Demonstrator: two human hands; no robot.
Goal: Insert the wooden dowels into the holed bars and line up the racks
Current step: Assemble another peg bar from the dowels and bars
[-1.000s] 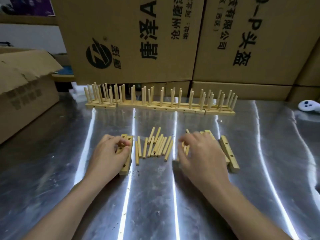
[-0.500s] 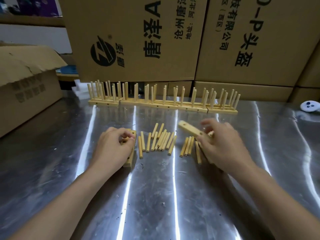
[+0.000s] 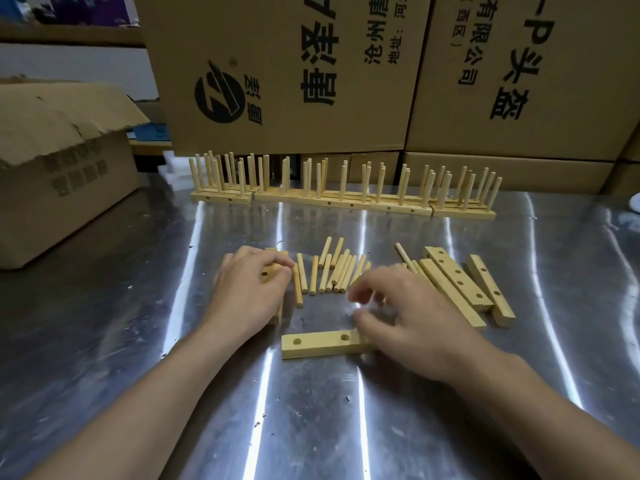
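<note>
While left hand (image 3: 249, 289) fingers pinch a holed bar (image 3: 275, 268), right hand (image 3: 408, 317) fingers hover spread over a second bar (image 3: 318, 344)

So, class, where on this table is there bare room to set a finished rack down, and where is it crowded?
Free: the strip between the finished racks and the loose dowels; the table left of the left hand, toward the torn box; the near edge below the single bar. Crowded: the middle band, left hand through dowels to spare bars.
</note>
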